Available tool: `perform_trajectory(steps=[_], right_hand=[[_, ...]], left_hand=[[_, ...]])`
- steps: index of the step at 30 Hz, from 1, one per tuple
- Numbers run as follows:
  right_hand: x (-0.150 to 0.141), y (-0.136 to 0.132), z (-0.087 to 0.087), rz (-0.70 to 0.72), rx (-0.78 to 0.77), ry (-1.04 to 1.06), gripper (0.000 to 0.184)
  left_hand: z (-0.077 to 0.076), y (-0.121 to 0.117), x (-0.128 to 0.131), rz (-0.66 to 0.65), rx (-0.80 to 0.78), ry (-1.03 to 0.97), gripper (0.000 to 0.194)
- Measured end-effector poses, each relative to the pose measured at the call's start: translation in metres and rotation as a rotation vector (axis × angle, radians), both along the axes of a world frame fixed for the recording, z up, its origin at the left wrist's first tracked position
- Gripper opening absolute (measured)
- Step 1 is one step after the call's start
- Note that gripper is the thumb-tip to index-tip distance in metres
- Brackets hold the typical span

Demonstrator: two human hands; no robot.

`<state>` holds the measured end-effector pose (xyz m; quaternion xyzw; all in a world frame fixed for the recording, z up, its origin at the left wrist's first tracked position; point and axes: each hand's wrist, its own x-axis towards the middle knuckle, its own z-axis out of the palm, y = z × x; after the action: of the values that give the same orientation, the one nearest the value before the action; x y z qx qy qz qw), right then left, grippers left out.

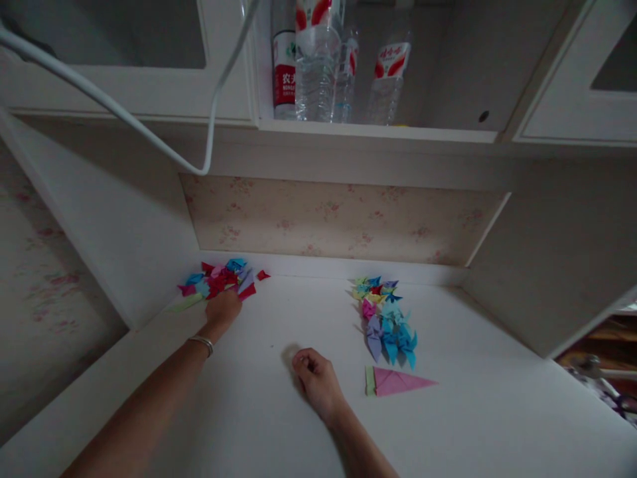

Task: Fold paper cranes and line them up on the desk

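Observation:
My left hand point(223, 312), with a bracelet point(201, 344) at the wrist, reaches into a pile of folded coloured papers point(216, 282) at the back left of the white desk. Its fingertips are hidden against the red pieces, so what they grip does not show. Curled on the desk top, my right hand point(316, 382) has its fingers bent in, and nothing shows in them. To its right stands a group of small origami figures point(391, 325) in blue, purple, pink, green and yellow. Nearer me lies a pink folded paper triangle point(401, 382) with a pale green strip point(369, 381) at its wide end.
White side panels point(522, 299) bound the desk point(279, 425) left and right. Overhead, a cabinet shelf point(378, 131) holds several plastic bottles point(318, 73) and a red-and-white can point(284, 73). A pale bent lamp arm or cable point(124, 116) hangs at upper left.

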<state>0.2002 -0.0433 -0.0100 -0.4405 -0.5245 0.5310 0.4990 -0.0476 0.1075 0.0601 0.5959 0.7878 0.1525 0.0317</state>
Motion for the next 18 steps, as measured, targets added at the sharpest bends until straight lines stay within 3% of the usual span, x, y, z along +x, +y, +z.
perform_trajectory(steps=[6, 12, 13, 16, 18], right_hand=[[-0.001, 0.001, -0.002, -0.025, -0.022, -0.008, 0.024], [0.0, 0.004, 0.004, -0.067, -0.077, 0.236, 0.026], [0.001, 0.004, 0.006, -0.074, -0.089, 0.311, 0.026], [0.007, 0.004, 0.013, -0.068, -0.157, 0.569, 0.028], [0.012, 0.004, 0.018, -0.044, -0.209, 0.712, 0.032]], left_hand=[[0.007, -0.034, 0.001, -0.055, 0.078, -0.227, 0.026], [-0.014, -0.1, 0.055, -0.193, 0.097, -0.558, 0.035], [-0.017, -0.111, 0.067, -0.226, 0.089, -0.641, 0.034], [-0.023, -0.138, 0.101, -0.326, 0.006, -1.192, 0.032], [-0.027, -0.15, 0.118, -0.365, -0.067, -1.388, 0.034]])
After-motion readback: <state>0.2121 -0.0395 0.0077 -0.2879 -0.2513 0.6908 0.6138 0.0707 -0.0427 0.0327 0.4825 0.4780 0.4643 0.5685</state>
